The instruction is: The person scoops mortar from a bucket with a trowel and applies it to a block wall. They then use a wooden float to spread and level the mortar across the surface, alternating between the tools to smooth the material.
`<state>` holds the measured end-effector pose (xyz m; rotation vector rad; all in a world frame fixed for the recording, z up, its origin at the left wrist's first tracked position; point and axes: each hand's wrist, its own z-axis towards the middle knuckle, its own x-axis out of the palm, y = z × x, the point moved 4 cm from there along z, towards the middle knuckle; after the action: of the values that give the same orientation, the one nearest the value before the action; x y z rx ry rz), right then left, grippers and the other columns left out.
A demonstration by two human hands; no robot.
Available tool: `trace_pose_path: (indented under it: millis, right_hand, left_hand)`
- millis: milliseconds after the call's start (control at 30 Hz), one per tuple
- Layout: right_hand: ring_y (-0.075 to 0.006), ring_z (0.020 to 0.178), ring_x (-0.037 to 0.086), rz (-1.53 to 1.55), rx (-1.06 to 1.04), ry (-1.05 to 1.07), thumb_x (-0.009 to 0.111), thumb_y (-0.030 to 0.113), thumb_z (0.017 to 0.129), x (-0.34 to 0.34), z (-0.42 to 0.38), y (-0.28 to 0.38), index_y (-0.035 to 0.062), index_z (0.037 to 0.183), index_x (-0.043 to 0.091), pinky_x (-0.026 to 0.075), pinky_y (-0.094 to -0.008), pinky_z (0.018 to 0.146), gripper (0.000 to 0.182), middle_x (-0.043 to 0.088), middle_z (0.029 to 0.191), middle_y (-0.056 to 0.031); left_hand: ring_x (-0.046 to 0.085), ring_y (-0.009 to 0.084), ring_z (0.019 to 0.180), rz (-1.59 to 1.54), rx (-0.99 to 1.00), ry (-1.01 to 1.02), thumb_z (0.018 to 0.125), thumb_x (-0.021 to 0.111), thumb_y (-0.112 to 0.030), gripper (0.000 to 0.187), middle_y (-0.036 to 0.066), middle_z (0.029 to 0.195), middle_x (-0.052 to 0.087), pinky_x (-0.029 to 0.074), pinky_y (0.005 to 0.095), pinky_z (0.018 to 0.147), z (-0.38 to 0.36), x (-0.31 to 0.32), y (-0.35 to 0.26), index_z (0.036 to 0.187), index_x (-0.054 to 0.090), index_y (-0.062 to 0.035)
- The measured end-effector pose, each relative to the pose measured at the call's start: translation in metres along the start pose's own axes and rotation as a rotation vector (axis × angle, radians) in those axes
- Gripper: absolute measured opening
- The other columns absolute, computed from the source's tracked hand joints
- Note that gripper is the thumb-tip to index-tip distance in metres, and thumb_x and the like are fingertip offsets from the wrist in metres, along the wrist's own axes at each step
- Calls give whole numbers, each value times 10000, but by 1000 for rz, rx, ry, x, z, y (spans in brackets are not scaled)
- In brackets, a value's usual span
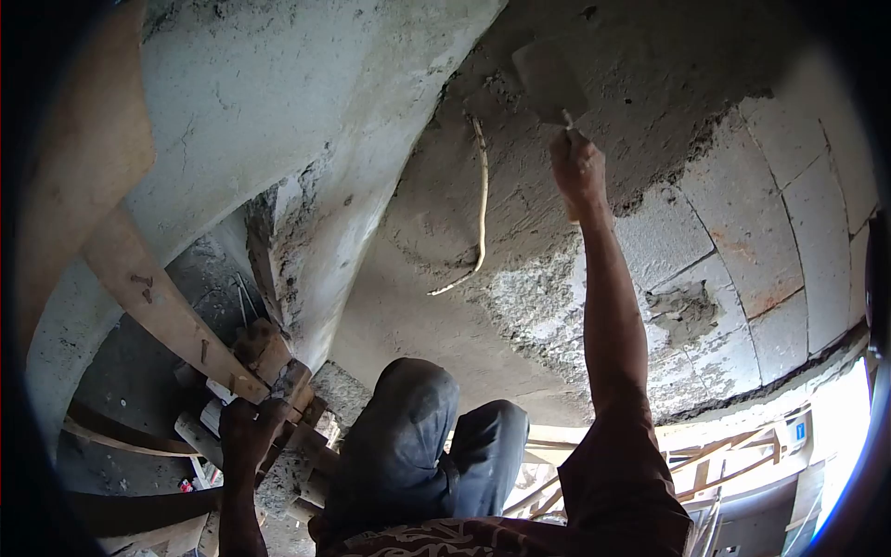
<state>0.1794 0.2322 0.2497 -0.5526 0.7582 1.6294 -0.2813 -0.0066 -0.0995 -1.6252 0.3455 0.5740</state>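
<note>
My right hand (579,169) is closed round the handle of a trowel (551,79), whose blade lies against the wet grey plaster (640,84) on the wall. A pale cable (483,200) sticks out of the plaster to the left of my right arm. Low on the left, my left hand (252,429) is closed at the end of a wooden board (167,302), beside some wood blocks (271,353). What its fingers grip is too dark to make out.
Bare pale blocks (742,232) show right of the plaster. A concrete beam (371,167) slants down on the left. My bent knees (408,418) are below the wall. Wooden poles and a bright opening (840,418) lie at the lower right.
</note>
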Motion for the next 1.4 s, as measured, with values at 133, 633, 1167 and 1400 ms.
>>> trace_pose_path:
  millis: [133, 633, 1167, 1400]
  right_hand:
    - [-467, 792, 640, -123, -13, 18, 449, 267, 926, -8, -18, -9, -26, 974, 629, 497, -542, 732, 347, 649, 824, -290]
    - [-474, 915, 626, -68, 86, 73, 487, 277, 899, 23, -44, 0, -26, 1046, 632, 491, -540, 823, 366, 656, 936, -297]
    - [-446, 784, 658, -58, 3, -125, 460, 295, 948, -9, -32, -14, 19, 1069, 609, 521, -503, 651, 337, 672, 880, -262]
    - [-453, 912, 642, -165, 57, 68, 457, 282, 931, 10, -14, -5, 4, 1093, 615, 509, -531, 799, 358, 664, 941, -278]
  left_hand:
    - [652, 289, 611, -17, 80, -10, 738, 758, -342, 362, 150, 640, 649, 495, 394, 612, 0, 3, 1, 746, 679, 11]
    - [677, 277, 645, -32, 17, 78, 759, 739, -353, 371, 155, 697, 682, 507, 385, 623, -3, -3, -15, 757, 691, 15]
    - [691, 247, 787, -111, -39, 140, 750, 745, -308, 344, 126, 829, 716, 518, 372, 739, -3, -10, -29, 912, 710, -8]
    - [690, 230, 791, -164, -53, 119, 759, 735, -297, 332, 117, 823, 716, 518, 356, 734, -2, -3, -14, 884, 697, 8]
